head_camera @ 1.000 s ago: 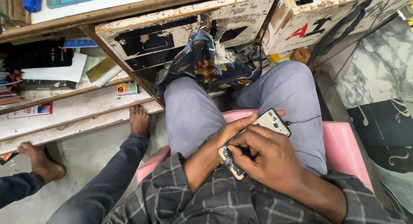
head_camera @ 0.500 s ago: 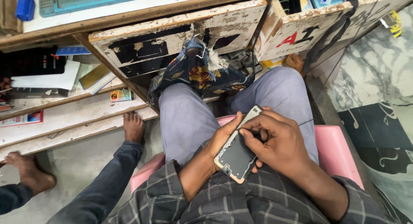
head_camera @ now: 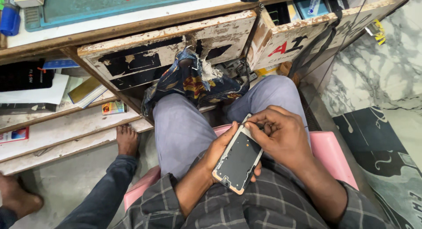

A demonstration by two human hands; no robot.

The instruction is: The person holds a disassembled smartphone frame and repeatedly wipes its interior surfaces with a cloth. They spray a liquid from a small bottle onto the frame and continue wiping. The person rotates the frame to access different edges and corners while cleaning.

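one phone, left hand, right hand

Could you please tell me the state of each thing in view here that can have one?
Phone: held over the lap, dark flat side up, tilted.
Left hand: cupped under the phone, gripping its edge.
Right hand: fingers pinched at the phone's top corner.
Left drawer: pulled out, front paint badly chipped.
Right drawer: pulled open, boxes inside.
Patterned cloth: crumpled, hanging below the left drawer.
Pink stool: sat on.
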